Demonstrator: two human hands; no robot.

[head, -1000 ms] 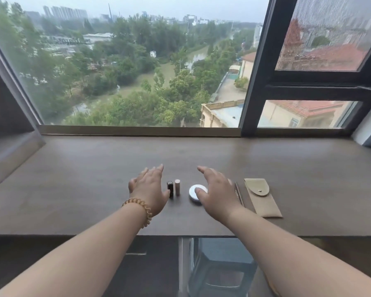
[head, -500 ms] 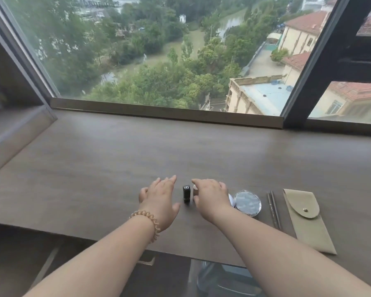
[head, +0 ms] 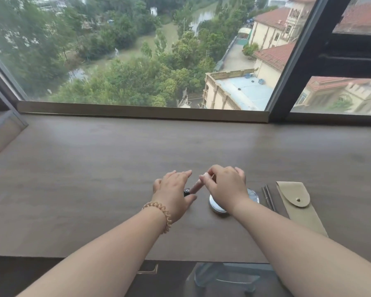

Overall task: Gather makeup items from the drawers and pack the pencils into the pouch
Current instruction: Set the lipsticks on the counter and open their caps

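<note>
A wide window [head: 137,50] fills the far side, with a dark frame post [head: 287,61] toward the right; below it a brown wooden desk [head: 94,168] spans the whole view; under its near edge a drawer handle [head: 148,270] shows, and to its right a clear stool [head: 227,277]. At the right of the desk lies the tan pouch [head: 298,202], flap shut over a brass snap, running from far-left to near-right; just left of it, apart from it, two dark pencils [head: 269,197] lie side by side. Left of the pencils sits a round compact [head: 217,205], mostly covered by the right wrist. The right hand [head: 225,185] hovers above it, thumb and fingers pinched on the far end of a pinkish tube [head: 196,187], which tilts down toward the near-left. The left hand [head: 172,189] lies palm down beside it, fingers loosely spread and clamped on nothing; a small black lipstick [head: 186,192] stands between thumb and forefinger, whether touched I cannot tell. A coiled amber bracelet [head: 161,213] circles the left wrist.
</note>
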